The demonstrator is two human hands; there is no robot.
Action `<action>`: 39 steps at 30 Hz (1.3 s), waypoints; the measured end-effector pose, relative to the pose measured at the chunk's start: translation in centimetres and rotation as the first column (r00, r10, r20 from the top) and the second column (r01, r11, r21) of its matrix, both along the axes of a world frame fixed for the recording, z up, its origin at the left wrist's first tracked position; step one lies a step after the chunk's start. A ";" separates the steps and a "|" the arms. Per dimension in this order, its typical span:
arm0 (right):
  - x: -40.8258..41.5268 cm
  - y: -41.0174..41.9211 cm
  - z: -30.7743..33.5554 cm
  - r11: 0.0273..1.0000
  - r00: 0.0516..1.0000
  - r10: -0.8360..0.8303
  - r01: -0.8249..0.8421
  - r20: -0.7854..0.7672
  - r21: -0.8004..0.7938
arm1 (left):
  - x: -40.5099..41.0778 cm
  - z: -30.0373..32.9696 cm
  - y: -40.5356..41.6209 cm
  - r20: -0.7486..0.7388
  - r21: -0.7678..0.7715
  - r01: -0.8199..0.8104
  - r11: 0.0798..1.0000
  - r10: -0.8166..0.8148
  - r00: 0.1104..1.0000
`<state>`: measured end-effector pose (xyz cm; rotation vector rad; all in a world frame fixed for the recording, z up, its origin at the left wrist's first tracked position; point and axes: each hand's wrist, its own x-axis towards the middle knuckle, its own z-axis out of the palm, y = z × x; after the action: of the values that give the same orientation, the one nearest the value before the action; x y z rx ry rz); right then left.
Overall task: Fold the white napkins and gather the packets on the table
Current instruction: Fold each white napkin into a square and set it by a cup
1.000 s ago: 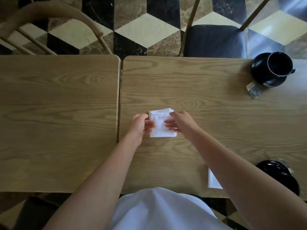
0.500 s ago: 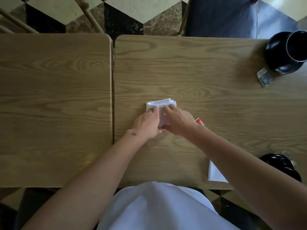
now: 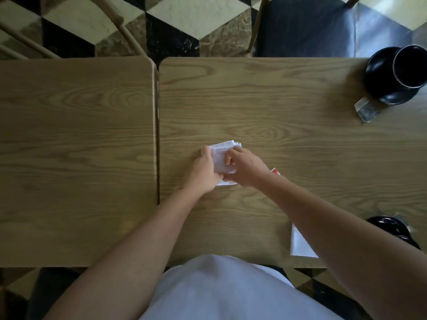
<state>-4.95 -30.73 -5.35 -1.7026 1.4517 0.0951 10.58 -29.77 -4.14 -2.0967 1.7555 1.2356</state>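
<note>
Tables [image 3: 254, 107]: two oak tops abutting; checkered marble floor [image 3: 184, 17] beyond.

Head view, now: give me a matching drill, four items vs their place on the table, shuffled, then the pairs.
Items:
1. folded white napkin
2. red-and-white packet
3. black cup
4. flat white napkin

Places:
A. near table edge, partly under the right forearm
B. far right corner, on a black saucer
C. table centre, between the left hand and the right hand
D. peeking out just behind the right wrist

Pairs: 1-C, 2-D, 3-B, 4-A
</note>
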 end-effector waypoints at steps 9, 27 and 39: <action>-0.5 3.2 1.1 0.664 0.670 -0.740 0.713 0.059 0.228 | -1.6 1.4 2.5 -0.216 0.282 -0.704 0.652 0.758 0.616; -6.2 16.6 14.5 0.733 0.573 -0.667 0.620 0.476 0.280 | -6.7 12.9 13.0 -0.582 0.037 -0.709 0.704 0.592 0.557; -13.0 27.1 19.8 0.560 0.374 -0.768 0.786 0.520 0.261 | -13.9 16.7 20.4 -0.687 0.024 -0.644 0.765 0.480 0.545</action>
<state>-18.00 -3.60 14.48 -0.7392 1.5923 -0.9246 -3.28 -9.40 12.59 -2.7338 1.4763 2.3109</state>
